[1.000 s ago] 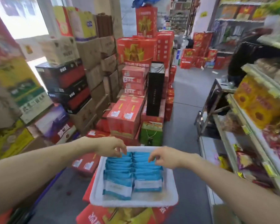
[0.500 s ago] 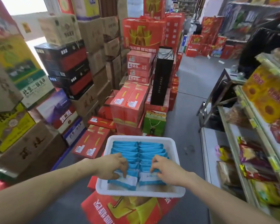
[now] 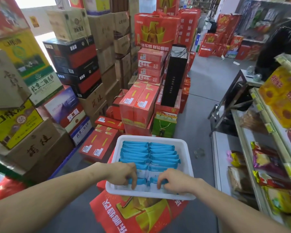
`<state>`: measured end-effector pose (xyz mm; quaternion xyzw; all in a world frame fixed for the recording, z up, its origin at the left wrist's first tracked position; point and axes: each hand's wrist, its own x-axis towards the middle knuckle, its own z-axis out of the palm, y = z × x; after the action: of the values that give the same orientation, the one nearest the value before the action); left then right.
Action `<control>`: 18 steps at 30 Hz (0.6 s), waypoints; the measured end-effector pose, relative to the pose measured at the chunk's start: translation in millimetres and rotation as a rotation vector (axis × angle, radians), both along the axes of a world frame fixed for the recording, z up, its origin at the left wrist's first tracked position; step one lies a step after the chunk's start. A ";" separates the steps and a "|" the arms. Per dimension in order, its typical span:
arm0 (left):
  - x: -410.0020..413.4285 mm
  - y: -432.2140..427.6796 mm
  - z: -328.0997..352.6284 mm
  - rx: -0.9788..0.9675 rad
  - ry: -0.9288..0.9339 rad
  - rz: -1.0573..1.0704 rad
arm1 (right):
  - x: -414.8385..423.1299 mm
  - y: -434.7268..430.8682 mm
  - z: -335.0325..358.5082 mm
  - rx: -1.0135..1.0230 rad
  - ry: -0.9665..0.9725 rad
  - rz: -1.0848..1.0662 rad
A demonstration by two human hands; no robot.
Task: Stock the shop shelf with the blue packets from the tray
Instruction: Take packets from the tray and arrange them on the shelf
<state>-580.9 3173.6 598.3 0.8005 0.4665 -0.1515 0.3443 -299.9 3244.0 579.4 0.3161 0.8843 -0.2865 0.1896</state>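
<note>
A white tray (image 3: 186,149) sits on a red box (image 3: 138,214) in the shop aisle, holding two rows of blue packets (image 3: 149,153) packed on edge. Both hands are at the near end of the tray. The left hand (image 3: 123,175) has its fingers (image 3: 133,184) curled down over the nearest packets of the left row, gripping them; the right hand (image 3: 174,180) grips the nearest packets of the right row the same way. The shelf (image 3: 242,145) stands just to the right, with snack bags (image 3: 265,162) on it. Stacked cartons (image 3: 94,47) fill the left side.
</note>
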 end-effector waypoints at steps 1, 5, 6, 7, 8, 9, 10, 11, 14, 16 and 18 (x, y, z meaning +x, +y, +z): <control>1.6 -0.4 1.1 -0.003 -0.008 -0.007 | -0.1 -1.7 -0.5 0.000 -0.020 0.011; 12.0 -4.2 -1.3 -0.008 -0.046 0.027 | 8.3 -3.5 -0.3 -0.017 0.004 0.000; 13.7 -5.6 -3.4 -0.001 -0.059 0.051 | 11.2 -2.1 2.8 -0.011 0.015 -0.005; 15.1 -6.5 -4.9 0.013 -0.066 0.060 | 13.8 -0.5 9.6 -0.008 0.028 -0.012; 14.9 -6.5 -6.4 0.030 -0.071 0.061 | 17.3 2.2 16.9 -0.005 0.044 -0.021; 14.5 -4.8 -6.0 0.042 -0.071 0.060 | 21.3 5.4 26.3 -0.003 0.063 -0.039; 14.8 -0.6 -2.8 0.053 -0.073 0.066 | 25.9 9.7 38.3 0.000 0.080 -0.059; 16.4 6.4 3.9 0.068 -0.073 0.074 | 31.6 15.4 51.7 0.014 0.094 -0.081; 32.6 44.6 45.1 0.127 -0.101 0.092 | 54.8 38.8 101.0 0.112 0.111 -0.131; 52.9 76.4 87.7 0.157 -0.149 0.084 | 76.1 54.2 140.0 0.192 0.126 -0.152; 78.6 108.8 133.9 0.209 -0.193 0.047 | 103.6 66.7 184.1 0.270 0.137 -0.177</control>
<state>-502.4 3282.4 732.3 0.8316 0.4632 -0.0162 0.3060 -196.4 3310.7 763.5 0.3952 0.8943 -0.2015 0.0587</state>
